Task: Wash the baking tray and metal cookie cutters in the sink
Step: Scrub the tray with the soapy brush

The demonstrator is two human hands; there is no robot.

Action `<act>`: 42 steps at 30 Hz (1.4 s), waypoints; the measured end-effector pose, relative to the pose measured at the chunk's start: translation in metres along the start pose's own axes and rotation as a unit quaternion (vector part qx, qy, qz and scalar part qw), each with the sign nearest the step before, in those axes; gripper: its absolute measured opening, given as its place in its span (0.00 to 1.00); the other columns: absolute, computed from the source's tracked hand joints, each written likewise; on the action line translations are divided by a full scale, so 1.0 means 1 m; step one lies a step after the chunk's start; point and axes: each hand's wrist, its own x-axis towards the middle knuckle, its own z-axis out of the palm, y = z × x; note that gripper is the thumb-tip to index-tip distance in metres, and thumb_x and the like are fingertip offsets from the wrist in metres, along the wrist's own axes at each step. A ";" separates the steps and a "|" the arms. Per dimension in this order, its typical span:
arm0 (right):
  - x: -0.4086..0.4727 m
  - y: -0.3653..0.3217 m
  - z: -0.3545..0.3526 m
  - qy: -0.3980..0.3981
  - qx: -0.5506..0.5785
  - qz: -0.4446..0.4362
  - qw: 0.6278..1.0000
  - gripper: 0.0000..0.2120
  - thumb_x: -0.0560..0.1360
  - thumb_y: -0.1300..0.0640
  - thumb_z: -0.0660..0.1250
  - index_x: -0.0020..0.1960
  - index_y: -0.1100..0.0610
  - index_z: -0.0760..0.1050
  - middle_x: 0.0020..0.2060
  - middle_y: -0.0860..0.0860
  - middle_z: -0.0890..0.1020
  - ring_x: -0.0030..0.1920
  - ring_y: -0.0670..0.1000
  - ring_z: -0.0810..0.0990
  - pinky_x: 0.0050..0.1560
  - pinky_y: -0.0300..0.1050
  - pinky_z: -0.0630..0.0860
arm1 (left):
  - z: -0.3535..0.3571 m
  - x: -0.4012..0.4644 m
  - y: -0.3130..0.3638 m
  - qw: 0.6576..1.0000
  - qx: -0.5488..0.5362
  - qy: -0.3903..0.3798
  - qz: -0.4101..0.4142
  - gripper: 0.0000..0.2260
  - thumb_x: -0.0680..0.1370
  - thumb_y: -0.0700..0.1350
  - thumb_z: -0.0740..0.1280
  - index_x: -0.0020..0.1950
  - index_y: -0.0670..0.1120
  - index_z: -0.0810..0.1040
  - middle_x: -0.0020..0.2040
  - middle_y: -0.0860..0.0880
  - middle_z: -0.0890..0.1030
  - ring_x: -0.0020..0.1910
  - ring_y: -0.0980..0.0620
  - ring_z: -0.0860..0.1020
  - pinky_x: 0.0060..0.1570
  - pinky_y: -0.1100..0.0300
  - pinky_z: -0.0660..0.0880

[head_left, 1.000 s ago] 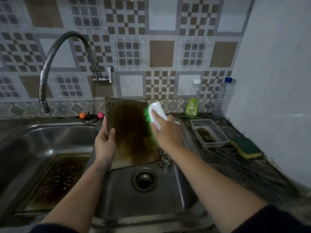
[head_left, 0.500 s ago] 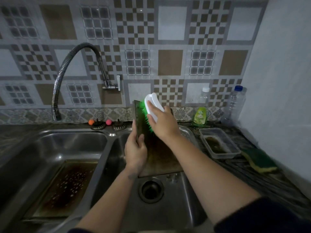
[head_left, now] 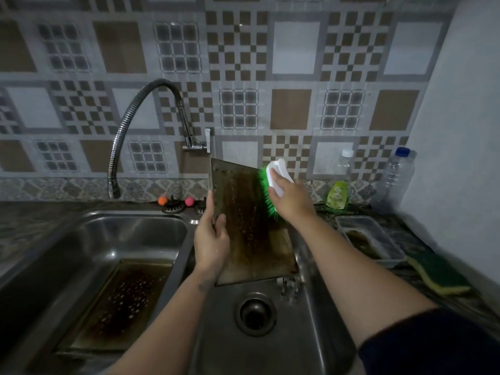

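Note:
A stained baking tray (head_left: 249, 226) stands nearly upright over the right sink basin (head_left: 270, 347). My left hand (head_left: 212, 239) grips its left edge. My right hand (head_left: 290, 197) holds a white scrubbing brush (head_left: 273, 182) whose green bristles press against the tray's upper right part. A second dirty tray (head_left: 119, 301) lies flat in the left basin (head_left: 81, 253). Small metal cookie cutters (head_left: 289, 286) sit in the right basin below the held tray, partly hidden.
A flexible tap (head_left: 130, 131) arches over the left basin. On the right counter stand a green soap bottle (head_left: 336, 196), a clear bottle (head_left: 392, 180), a plastic container (head_left: 370, 239) and a green-yellow sponge (head_left: 438, 274). A white wall closes the right side.
The brush moved from the tray's upper left across to its upper right. The tray's dirty face turned back toward me, and my left hand shifted along its left edge.

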 end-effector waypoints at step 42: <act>-0.059 -0.172 0.154 -0.137 0.406 0.307 0.850 0.09 0.77 0.49 0.66 0.54 0.51 0.76 0.50 0.51 0.80 0.52 0.53 0.79 0.45 0.54 0.79 | -0.242 0.069 -0.150 0.888 0.375 -0.231 -0.136 0.32 0.77 0.69 0.48 0.77 0.63 0.39 0.73 0.43 0.66 0.72 0.42 0.65 0.70 0.41 0.59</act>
